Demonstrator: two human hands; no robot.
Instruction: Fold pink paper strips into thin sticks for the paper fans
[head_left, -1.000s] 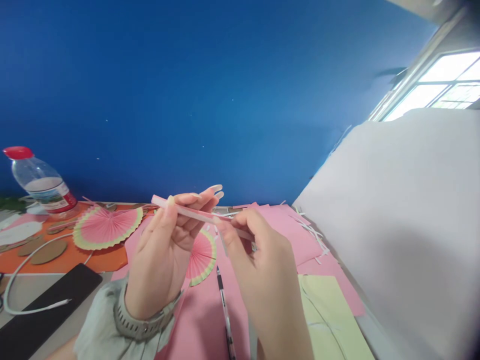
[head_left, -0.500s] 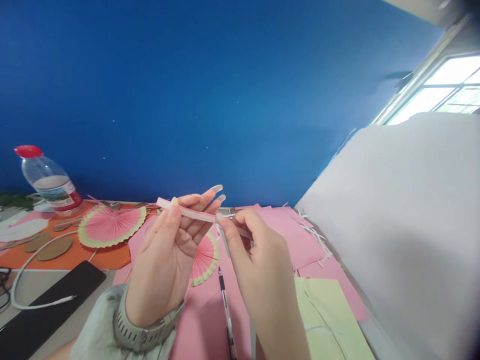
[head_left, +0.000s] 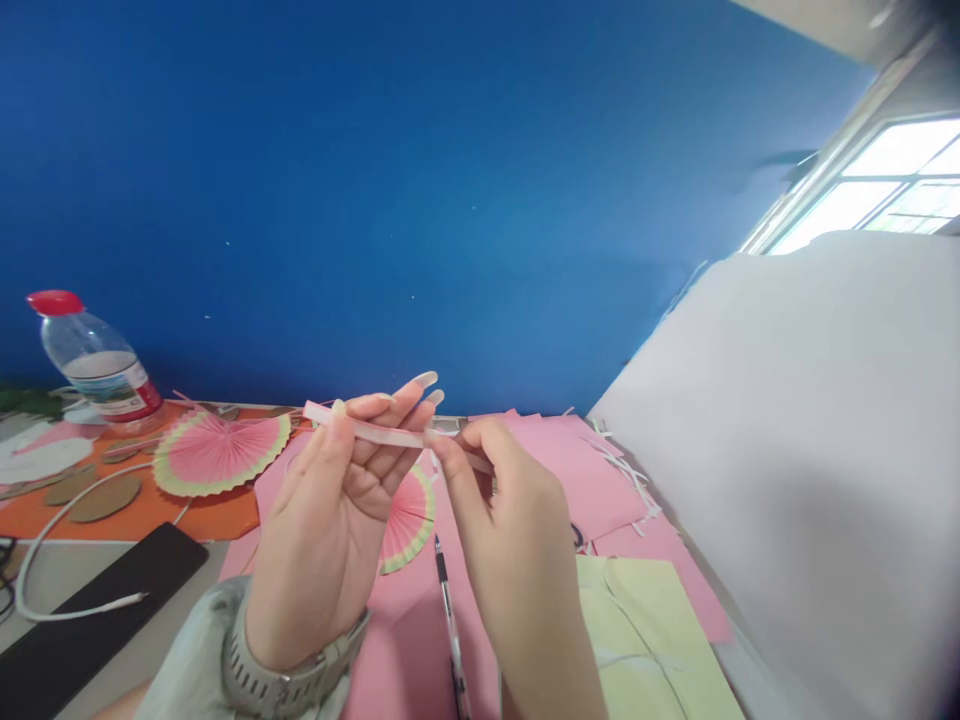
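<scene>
Far left, back of table: water bottle (head_left: pixel 96 362) w/ red cap, upright, near the blue wall (head_left: pixel 420 180). In front of it an orange sheet (head_left: pixel 150 510) w/ brown cardboard ovals (head_left: pixel 94 497) and a big finished paper fan (head_left: pixel 220 453), pink w/ pale green rim, spread flat. Nearer the camera: white cable (head_left: pixel 52 560) looping over a black slab (head_left: pixel 82 620), prob. a phone or keyboard, can't tell. Left hand (head_left: pixel 330 540), watch on wrist, is raised above the table, thumb & fingers pinched on the left part of a folded paper strip (head_left: pixel 360 429), pink/whitish, held roughly level. Under the hands a smaller fan (head_left: pixel 409 520) lies on pink paper (head_left: pixel 405 640), a pen (head_left: pixel 450 630) beside it. Right hand (head_left: pixel 510 540) is pinched on the strip's right part, fingertips just beside the left's. So approx: two fans look done; this strip is pleated and pressed tight but not opened or joined, so that's what seems left. Right of the hands: more pink sheets w/ thin white offcuts (head_left: pixel 626 470), a pale yellow sheet (head_left: pixel 645 640) not cut yet as far as visible, then a big white board (head_left: pixel 810 450) leaning up, window (head_left: pixel 885 190) top right.
</scene>
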